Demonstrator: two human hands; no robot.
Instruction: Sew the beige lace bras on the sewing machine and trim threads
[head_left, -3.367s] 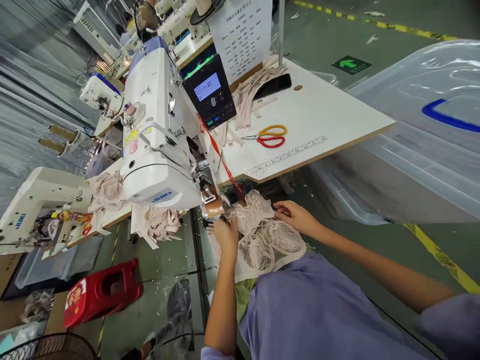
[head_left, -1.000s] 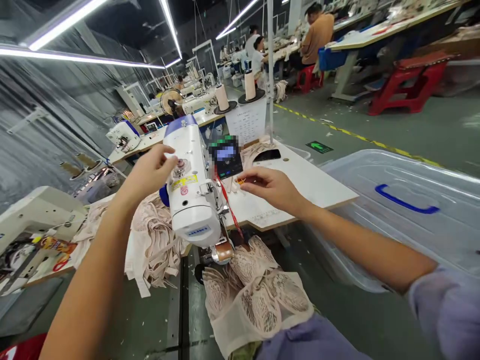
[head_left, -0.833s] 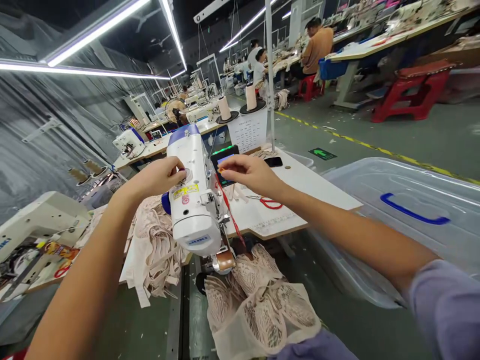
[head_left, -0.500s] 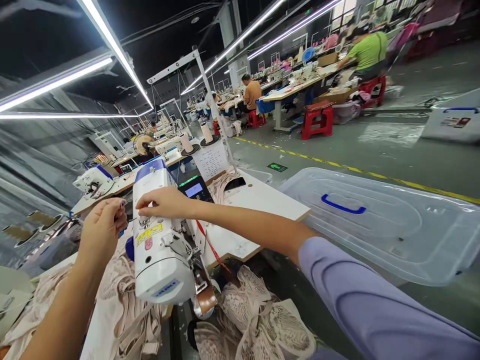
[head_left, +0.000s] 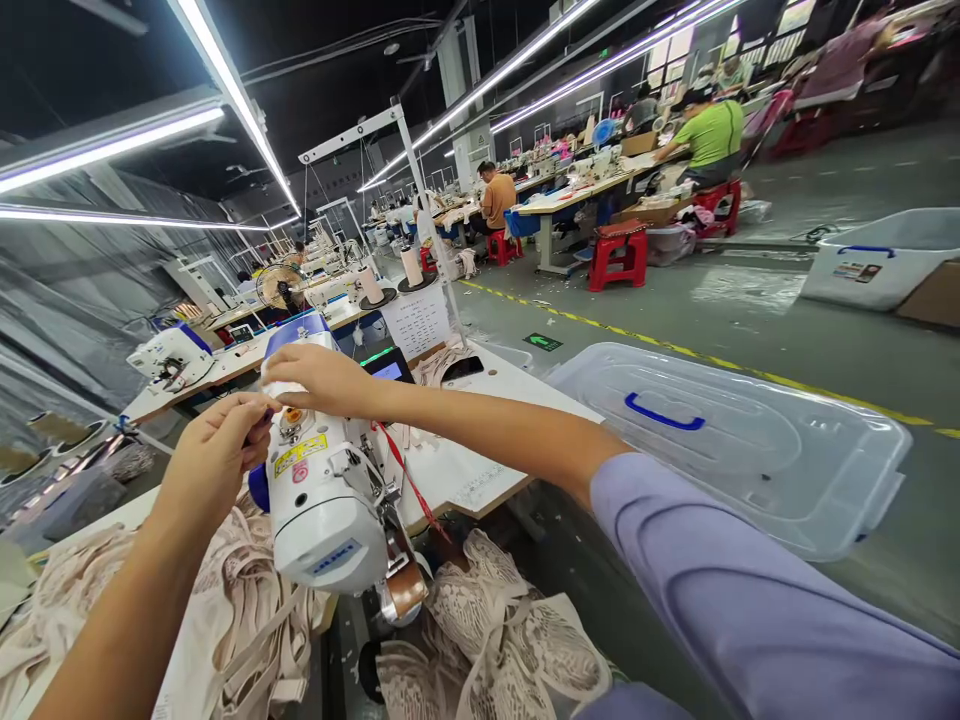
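Observation:
My left hand (head_left: 221,445) is pinched, beside the top of the white sewing machine (head_left: 326,535); a small dark thing shows at its fingertips, too small to name. My right hand (head_left: 315,378) reaches across over the machine's top, its fingers bent and close to the left fingertips; what they hold, if anything, is hidden. A small orange-brown part (head_left: 292,415) shows on the machine just below the right hand. Beige lace garments (head_left: 480,620) hang at the machine's near end, and more beige fabric (head_left: 255,600) lies to its left.
A lit control panel (head_left: 386,368), a phone (head_left: 463,368) and a printed sheet (head_left: 418,320) are behind the machine. Two thread cones (head_left: 411,267) stand by the thread stand. A clear lidded box (head_left: 720,450) is at the right. People sit at tables farther back.
My hands have come together over the machine top, fingertips now nearly meeting. The orange-brown part has come into sight below my right hand. The view has shifted slightly.

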